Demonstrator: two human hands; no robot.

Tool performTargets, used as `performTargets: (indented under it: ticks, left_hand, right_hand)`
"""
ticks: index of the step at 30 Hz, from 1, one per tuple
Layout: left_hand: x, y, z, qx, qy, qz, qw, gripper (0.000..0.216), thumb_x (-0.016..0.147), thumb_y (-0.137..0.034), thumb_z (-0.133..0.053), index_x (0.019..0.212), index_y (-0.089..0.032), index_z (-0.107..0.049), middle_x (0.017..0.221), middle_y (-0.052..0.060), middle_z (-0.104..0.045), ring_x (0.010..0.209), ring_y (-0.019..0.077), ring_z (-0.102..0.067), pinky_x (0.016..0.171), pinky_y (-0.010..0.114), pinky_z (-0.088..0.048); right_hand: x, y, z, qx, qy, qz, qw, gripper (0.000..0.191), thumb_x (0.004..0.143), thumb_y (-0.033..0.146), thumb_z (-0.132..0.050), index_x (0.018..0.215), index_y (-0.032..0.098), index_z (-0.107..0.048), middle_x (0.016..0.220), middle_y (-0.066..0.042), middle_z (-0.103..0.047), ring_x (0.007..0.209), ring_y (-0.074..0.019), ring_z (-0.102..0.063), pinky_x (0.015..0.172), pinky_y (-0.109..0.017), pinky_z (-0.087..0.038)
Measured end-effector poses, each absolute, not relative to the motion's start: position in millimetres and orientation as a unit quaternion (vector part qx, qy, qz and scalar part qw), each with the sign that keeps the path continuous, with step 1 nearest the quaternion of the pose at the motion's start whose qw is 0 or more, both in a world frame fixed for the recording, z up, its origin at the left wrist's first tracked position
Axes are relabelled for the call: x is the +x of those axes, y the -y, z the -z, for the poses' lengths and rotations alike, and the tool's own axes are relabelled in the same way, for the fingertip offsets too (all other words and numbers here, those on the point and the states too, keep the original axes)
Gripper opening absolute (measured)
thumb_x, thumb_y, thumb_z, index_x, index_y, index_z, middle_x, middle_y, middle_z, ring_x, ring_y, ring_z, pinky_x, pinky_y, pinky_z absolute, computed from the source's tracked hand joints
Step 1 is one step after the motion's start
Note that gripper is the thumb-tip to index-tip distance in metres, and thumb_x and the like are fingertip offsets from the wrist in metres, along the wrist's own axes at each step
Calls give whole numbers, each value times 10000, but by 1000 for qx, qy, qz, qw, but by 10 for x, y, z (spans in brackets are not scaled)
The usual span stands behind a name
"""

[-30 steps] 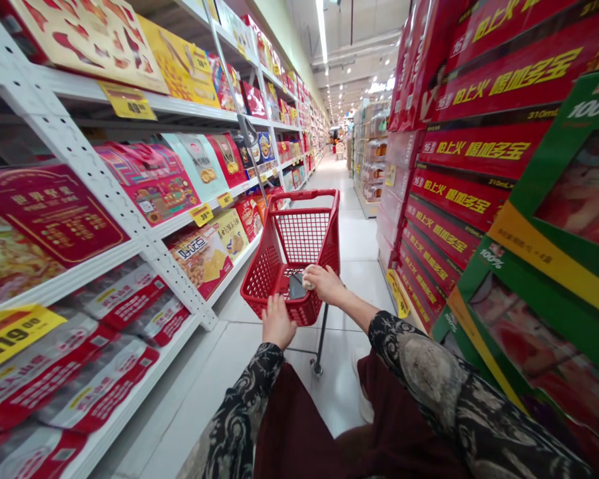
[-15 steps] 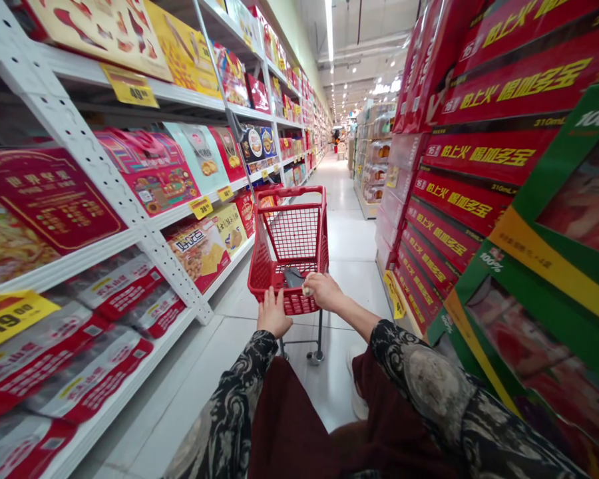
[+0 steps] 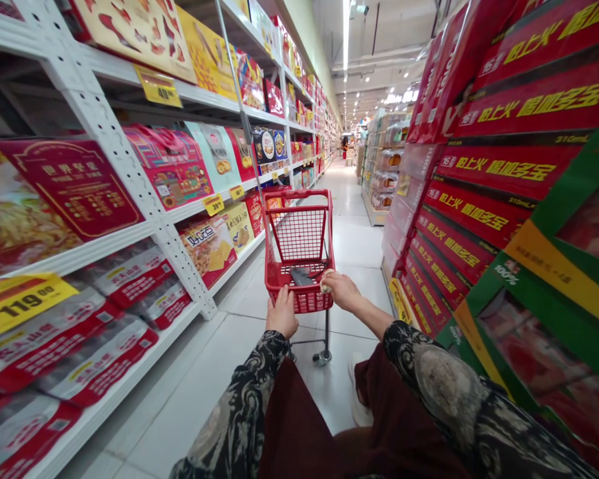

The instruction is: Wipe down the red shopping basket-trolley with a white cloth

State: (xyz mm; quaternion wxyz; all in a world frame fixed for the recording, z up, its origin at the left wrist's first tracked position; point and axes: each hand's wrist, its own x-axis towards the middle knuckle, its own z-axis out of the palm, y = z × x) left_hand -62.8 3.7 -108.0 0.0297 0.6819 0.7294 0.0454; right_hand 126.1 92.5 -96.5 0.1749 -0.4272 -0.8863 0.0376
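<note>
A small red shopping cart [image 3: 299, 303] with a plastic mesh basket stands in front of me in the aisle. My left hand [image 3: 282, 314] rests its stretched fingers against the basket's near rim, toward the left corner. By the right near corner, my right hand [image 3: 341, 291] is closed on a small whitish crumpled piece [image 3: 325, 285], perhaps tissue or cloth; its fingers hide most of it. Inside the basket lies a dark grey object [image 3: 302, 275] with what looks like a thin black cord; its kind is unclear.
White shelving [image 3: 152, 229] with boxed biscuits and packed bottles runs along the left. Stacked red drink cartons [image 3: 484, 169] and green gift boxes [image 3: 519, 286] crowd the right side. Tiled floor [image 3: 352, 246] leads ahead past another display stack [image 3: 387, 166].
The view has turned slightly left, so the surroundings appear further right. My left fingers sit closer together at the rim. My right hand has shifted a little to the right relative to the basket.
</note>
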Motion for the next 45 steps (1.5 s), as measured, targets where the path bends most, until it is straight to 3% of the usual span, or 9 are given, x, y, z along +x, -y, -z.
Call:
performTargets:
  ticks: [8, 15, 24, 29, 35, 40, 45]
  left_hand:
    - [-987, -47, 1082, 604, -792, -38, 86, 771, 678, -253, -515, 1373, -133, -205, 1509, 165, -98, 1382, 254, -154, 1076, 525, -199]
    - [-1082, 115, 1290, 608, -787, -36, 98, 810, 666, -242, -517, 1387, -130, -165, 1511, 156, -70, 1387, 244, -131, 1077, 522, -187]
    - [-1101, 191, 1309, 602, -790, -71, 94, 793, 707, -250, -504, 1402, -112, -149, 1513, 146, -82, 1392, 229, -107, 1092, 501, -177]
    - [-1037, 338, 1477, 576, -809, -50, 102, 784, 708, -222, -511, 1399, -113, -155, 1506, 171, -96, 1389, 244, -120, 1084, 514, -186]
    - [-991, 411, 1448, 580, -810, -46, 77, 785, 705, -200, -511, 1396, -83, -157, 1504, 171, -105, 1389, 243, -120, 1087, 516, -188]
    - [-875, 395, 1431, 611, -789, -49, 38, 777, 696, -171, -492, 1397, -63, -175, 1502, 162, -124, 1386, 245, -134, 1092, 519, -180]
    - [-757, 358, 1458, 629, -775, -59, 18, 800, 676, -146, -490, 1406, -77, -173, 1501, 149, -137, 1385, 248, -141, 1092, 535, -163]
  right_hand:
    - [1222, -875, 1142, -422, 878, -7, 228, 253, 852, 132, -451, 1049, 196, -595, 1169, -78, -566, 1159, -189, -434, 930, -336, -362]
    - [1203, -773, 1417, -434, 865, 52, 245, 421, 860, 69, -356, 1257, 141, -475, 1381, -128, -413, 1317, -227, -295, 1024, -397, -302]
    - [1208, -734, 1405, -448, 853, 65, 258, 420, 873, 80, -344, 1265, 124, -489, 1386, -130, -412, 1324, -241, -299, 1042, -432, -287]
    - [683, -597, 1306, -298, 915, 83, 260, 421, 900, 110, -347, 1302, 173, -459, 1394, -81, -412, 1343, -211, -265, 1090, -429, -223]
    - [137, -622, 1480, -178, 944, 98, 261, 352, 899, 150, -415, 1236, 146, -515, 1362, -101, -451, 1309, -224, -330, 1071, -445, -280]
    - [222, -532, 1909, -218, 943, 88, 237, 301, 883, 152, -453, 1158, 132, -572, 1264, -111, -548, 1225, -246, -440, 1007, -455, -368]
    - [359, -435, 1839, -227, 936, 83, 257, 366, 890, 162, -428, 1246, 142, -513, 1332, -109, -485, 1291, -240, -358, 1036, -449, -327]
